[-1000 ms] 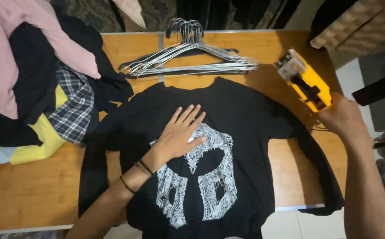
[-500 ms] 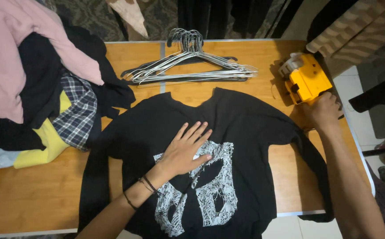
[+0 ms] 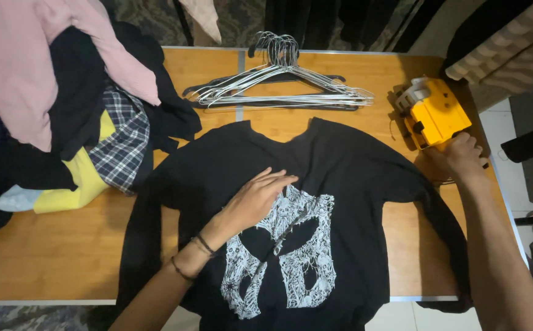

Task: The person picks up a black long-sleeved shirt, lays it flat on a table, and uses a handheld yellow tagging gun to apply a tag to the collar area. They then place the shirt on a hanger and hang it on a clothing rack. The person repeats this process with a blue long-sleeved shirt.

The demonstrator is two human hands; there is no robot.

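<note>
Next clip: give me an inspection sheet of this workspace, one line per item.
Surface: wooden table, a seam running across near its far edge.
Job's things: black T-shirt with white print, spread flat; yellow handheld device on the right side of the table.
Clutter: heap of clothes on the left; bundle of wire hangers at the far side.
Hands: left hand flat on the shirt; right hand at the device's near end, grip unclear.
Cables: nothing seen.
Surroundings: dark garments hang beyond the table; pale floor on the right.
</note>
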